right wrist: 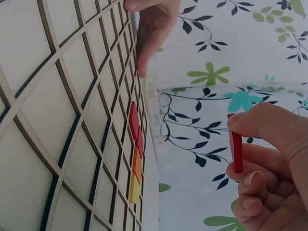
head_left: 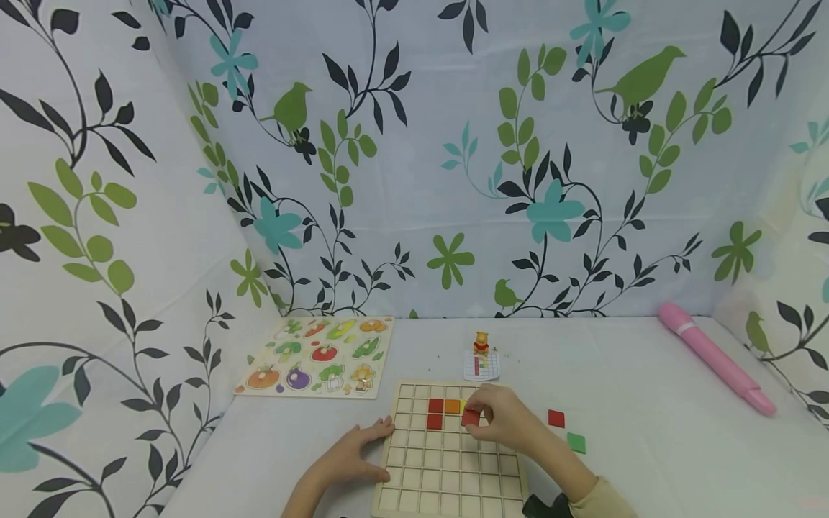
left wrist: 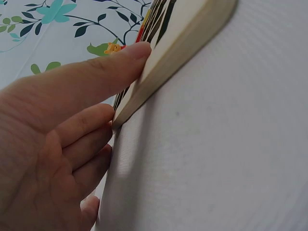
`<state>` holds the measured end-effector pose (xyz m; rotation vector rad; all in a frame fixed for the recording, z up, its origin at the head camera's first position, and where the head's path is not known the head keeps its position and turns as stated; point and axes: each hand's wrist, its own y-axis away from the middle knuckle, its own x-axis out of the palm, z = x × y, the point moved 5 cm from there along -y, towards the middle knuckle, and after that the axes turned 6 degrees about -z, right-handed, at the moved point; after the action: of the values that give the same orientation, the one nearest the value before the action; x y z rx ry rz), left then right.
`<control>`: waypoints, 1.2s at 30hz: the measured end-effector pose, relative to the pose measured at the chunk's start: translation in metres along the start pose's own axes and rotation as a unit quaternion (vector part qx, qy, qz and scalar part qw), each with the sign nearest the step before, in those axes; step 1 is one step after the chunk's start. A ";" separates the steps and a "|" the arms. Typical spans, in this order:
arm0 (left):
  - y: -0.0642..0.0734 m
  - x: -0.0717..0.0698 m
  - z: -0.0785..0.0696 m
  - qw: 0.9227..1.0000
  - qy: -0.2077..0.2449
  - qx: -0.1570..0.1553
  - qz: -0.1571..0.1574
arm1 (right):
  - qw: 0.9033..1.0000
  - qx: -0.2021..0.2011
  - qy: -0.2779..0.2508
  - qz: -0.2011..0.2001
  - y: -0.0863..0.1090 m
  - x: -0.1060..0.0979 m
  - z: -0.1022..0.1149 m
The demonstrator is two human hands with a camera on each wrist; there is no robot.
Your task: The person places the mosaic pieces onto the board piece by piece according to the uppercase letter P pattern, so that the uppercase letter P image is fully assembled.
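Note:
Between thumb and fingers, my right hand (head_left: 501, 417) pinches a red square tile (right wrist: 236, 147) by its edges, raised off the wooden grid board (head_left: 434, 460). Two red tiles (head_left: 435, 414), an orange tile (head_left: 452, 406) and a yellow tile (right wrist: 134, 188) sit in cells near the board's far side; the right hand partly covers the yellow one in the head view. My left hand (head_left: 352, 453) is spread at the board's left edge, its thumb and fingertips touching the frame (left wrist: 159, 79).
Right of the board lie a loose red tile (head_left: 556, 418) and a green tile (head_left: 576, 442). Behind it are a small patterned card (head_left: 481, 365) and a bear figurine (head_left: 481, 343). A vegetable picture board (head_left: 311, 357) lies back left, a pink pen-shaped object (head_left: 715, 356) at right.

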<state>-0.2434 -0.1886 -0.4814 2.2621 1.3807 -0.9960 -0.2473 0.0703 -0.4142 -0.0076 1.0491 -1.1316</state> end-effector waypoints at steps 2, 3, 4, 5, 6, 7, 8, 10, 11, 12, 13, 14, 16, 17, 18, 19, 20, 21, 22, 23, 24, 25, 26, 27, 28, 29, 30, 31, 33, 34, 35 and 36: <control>0.000 0.000 -0.001 1.000 -0.003 0.002 0.000 | 1.000 0.003 -0.006 0.007 -0.002 0.003 0.002; 0.000 0.000 -0.001 1.000 -0.004 0.003 0.001 | 1.000 0.006 -0.009 0.009 -0.002 0.004 0.003; 0.000 0.000 -0.001 1.000 -0.005 0.003 0.001 | 1.000 0.008 -0.012 0.012 -0.003 0.005 0.003; 0.000 0.000 -0.001 1.000 -0.006 0.004 0.001 | 1.000 0.008 -0.013 0.013 -0.004 0.006 0.005; 0.000 0.000 -0.001 1.000 -0.006 0.004 0.001 | 1.000 0.008 -0.013 0.014 -0.005 0.007 0.006; 0.000 0.000 -0.001 1.000 -0.006 0.004 0.000 | 1.000 0.007 -0.013 0.015 -0.006 0.008 0.006; 0.000 0.000 -0.001 1.000 -0.007 0.003 0.000 | 1.000 0.005 -0.012 0.016 -0.007 0.009 0.007; 0.000 0.000 -0.001 1.000 -0.006 0.002 0.000 | 1.000 0.001 -0.012 0.017 -0.009 0.012 0.009; -0.001 0.000 0.000 1.000 -0.006 0.003 0.000 | 1.000 -0.003 -0.013 0.017 -0.010 0.013 0.009; -0.001 0.000 0.000 1.000 -0.006 0.002 0.000 | 1.000 -0.006 -0.014 0.018 -0.011 0.014 0.010; -0.001 0.000 0.000 1.000 -0.006 0.002 0.000 | 1.000 -0.005 -0.018 0.022 -0.012 0.015 0.011; -0.001 0.000 0.001 1.000 -0.006 0.002 0.000 | 0.999 -0.003 -0.023 0.026 -0.012 0.017 0.011; -0.001 0.001 0.001 1.000 -0.005 0.001 0.001 | 0.999 0.000 -0.031 0.036 -0.013 0.021 0.012; -0.001 0.001 0.002 1.000 -0.004 0.000 0.002 | 0.999 0.001 -0.034 0.041 -0.014 0.022 0.013; -0.001 0.001 0.002 1.000 -0.004 -0.001 0.002 | 0.998 0.003 -0.037 0.046 -0.015 0.024 0.013; -0.001 0.001 0.002 1.000 -0.003 -0.002 0.003 | 0.998 0.006 -0.040 0.052 -0.015 0.026 0.013; 0.000 0.001 0.002 1.000 -0.003 -0.002 0.003 | 0.998 0.004 -0.037 0.056 -0.016 0.028 0.014; 0.000 0.001 0.002 1.000 -0.002 -0.002 0.003 | 0.998 0.002 -0.034 0.058 -0.016 0.029 0.015; 0.000 0.001 0.002 1.000 -0.001 -0.002 0.003 | 0.998 -0.001 -0.031 0.059 -0.017 0.031 0.016; 0.000 0.001 0.001 1.000 -0.002 -0.002 0.002 | 0.998 -0.003 -0.026 0.061 -0.017 0.032 0.016; 0.000 0.001 0.001 1.000 -0.003 -0.002 0.001 | 0.998 -0.005 -0.020 0.062 -0.018 0.034 0.017; 0.000 0.000 0.001 1.000 -0.003 -0.002 0.000 | 0.998 -0.008 -0.014 0.062 -0.019 0.035 0.017; 0.000 0.000 0.001 1.000 -0.003 -0.003 0.000 | 0.998 -0.011 -0.008 0.063 -0.020 0.036 0.018; 0.000 0.000 0.001 1.000 -0.004 -0.003 0.000 | 0.998 -0.012 -0.004 0.063 -0.020 0.038 0.018; 0.000 0.000 0.001 1.000 -0.004 -0.004 -0.001 | 0.998 -0.014 -0.001 0.065 -0.021 0.039 0.018; 0.000 0.000 0.001 1.000 -0.005 -0.004 -0.001 | 0.998 -0.013 0.002 0.067 -0.022 0.041 0.018; 0.000 0.000 0.001 1.000 -0.005 -0.003 -0.001 | 0.997 -0.012 0.004 0.070 -0.022 0.043 0.017; 0.000 0.000 0.001 1.000 -0.005 -0.002 -0.001 | 0.997 -0.011 0.005 0.073 -0.023 0.045 0.016; 0.000 0.000 0.000 1.000 -0.006 0.002 -0.001 | 0.997 -0.008 0.004 0.079 -0.023 0.050 0.015; 0.000 0.000 0.000 1.000 -0.007 0.003 -0.001 | 0.997 -0.008 0.004 0.082 -0.024 0.052 0.014; 0.000 0.000 0.000 1.000 -0.007 0.004 -0.001 | 0.996 -0.008 0.004 0.085 -0.024 0.054 0.013; 0.000 0.000 -0.001 1.000 -0.008 0.005 -0.001 | 0.996 -0.009 0.005 0.088 -0.024 0.057 0.012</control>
<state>-0.2430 -0.1882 -0.4812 2.2562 1.3734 -1.0219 -0.2550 0.0114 -0.4340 0.0747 1.0473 -0.9631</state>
